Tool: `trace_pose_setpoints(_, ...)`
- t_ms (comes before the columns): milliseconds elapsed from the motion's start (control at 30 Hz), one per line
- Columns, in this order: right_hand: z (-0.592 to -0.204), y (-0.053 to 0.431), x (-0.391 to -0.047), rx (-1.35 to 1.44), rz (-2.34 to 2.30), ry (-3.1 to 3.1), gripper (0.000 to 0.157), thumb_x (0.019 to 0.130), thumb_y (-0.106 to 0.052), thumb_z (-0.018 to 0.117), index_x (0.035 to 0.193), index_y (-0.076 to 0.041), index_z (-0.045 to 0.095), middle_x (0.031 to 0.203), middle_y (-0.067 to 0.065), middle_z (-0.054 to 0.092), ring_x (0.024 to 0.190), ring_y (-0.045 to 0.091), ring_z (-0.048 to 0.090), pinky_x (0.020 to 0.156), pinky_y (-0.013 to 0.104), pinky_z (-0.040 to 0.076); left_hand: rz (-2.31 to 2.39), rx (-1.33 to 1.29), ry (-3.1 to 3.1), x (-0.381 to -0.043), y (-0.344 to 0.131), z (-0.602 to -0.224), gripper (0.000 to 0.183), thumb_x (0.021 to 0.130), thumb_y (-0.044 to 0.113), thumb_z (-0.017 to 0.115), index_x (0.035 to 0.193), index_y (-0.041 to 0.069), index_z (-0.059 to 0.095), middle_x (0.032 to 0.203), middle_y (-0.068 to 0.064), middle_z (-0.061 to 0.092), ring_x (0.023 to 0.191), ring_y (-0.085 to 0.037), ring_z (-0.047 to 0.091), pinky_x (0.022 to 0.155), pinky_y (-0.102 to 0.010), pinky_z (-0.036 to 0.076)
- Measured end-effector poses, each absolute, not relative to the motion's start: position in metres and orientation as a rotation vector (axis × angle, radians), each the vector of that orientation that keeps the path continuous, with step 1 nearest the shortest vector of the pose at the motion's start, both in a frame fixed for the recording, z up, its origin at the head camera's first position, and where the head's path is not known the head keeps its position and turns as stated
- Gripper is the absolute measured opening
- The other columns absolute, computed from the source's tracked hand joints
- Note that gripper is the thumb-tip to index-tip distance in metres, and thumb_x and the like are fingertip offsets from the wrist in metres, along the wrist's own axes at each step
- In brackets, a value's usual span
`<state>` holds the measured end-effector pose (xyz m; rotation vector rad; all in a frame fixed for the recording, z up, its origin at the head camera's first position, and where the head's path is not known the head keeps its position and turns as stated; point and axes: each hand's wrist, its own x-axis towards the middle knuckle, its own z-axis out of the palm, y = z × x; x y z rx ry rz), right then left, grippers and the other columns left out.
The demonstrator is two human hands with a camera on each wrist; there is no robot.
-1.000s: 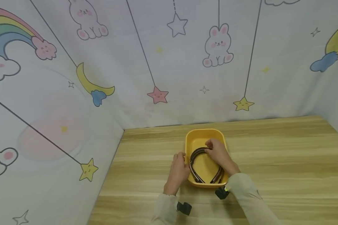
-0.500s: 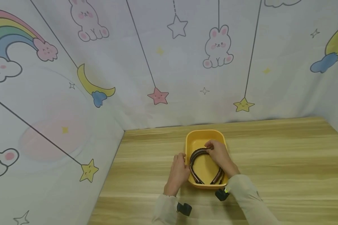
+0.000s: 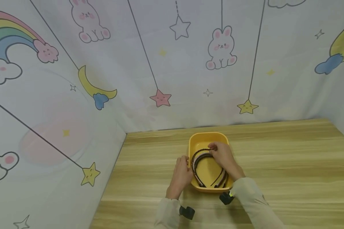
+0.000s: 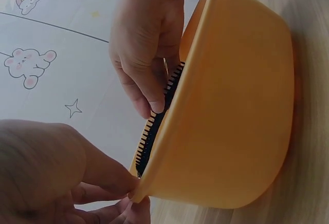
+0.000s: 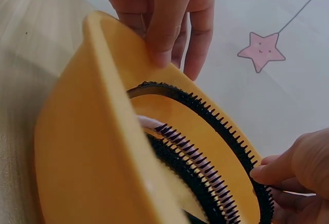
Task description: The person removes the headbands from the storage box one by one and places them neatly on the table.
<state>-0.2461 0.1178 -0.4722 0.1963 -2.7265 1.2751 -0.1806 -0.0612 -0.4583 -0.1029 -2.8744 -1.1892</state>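
A yellow plastic basin (image 3: 208, 137) stands on the wooden table with several toothed headbands inside. My left hand (image 3: 181, 175) pinches its left rim between thumb and fingers, clearest in the left wrist view. Over the basin, my right hand (image 3: 223, 156) pinches a black toothed headband (image 5: 208, 112) near the top of its arc. That headband stands apart from the others, close to the rim. Lower down, a pinkish headband (image 5: 190, 149) with dark teeth lies beside another black headband (image 5: 187, 170). In the head view my right hand hides the right part of the arcs.
The wood-grain table (image 3: 289, 165) spreads around the basin. Behind it hangs a white cloth wall (image 3: 189, 73) printed with stars and rabbits, and a similar wall (image 3: 60, 121) borders the left. A small black device (image 3: 187, 212) sits at each wrist.
The black headband in my right hand has separated upward from the stack, and a gap now shows between the arcs. Both hands stay almost where they were.
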Motion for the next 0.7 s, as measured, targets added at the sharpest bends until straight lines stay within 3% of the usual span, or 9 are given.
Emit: trace_pose_setpoints(700, -0.444, 0.128, -0.246, 0.196, 1.232, -2.795, 0.019, 0.086, -0.001, 0.059, 0.105, 0.002, 0.064, 0.095, 0.012, 0.065, 0.087, 0.026, 0.061, 0.075, 0.038, 0.05, -1.235, -0.107, -2.87, -0.183, -0.063, -0.46, 0.037, 0.081, -0.006, 0.053, 0.117, -0.002, 0.05, 0.1, -0.01, 0.05, 0.09, -0.021, 0.05, 0.076, -0.035, 0.045)
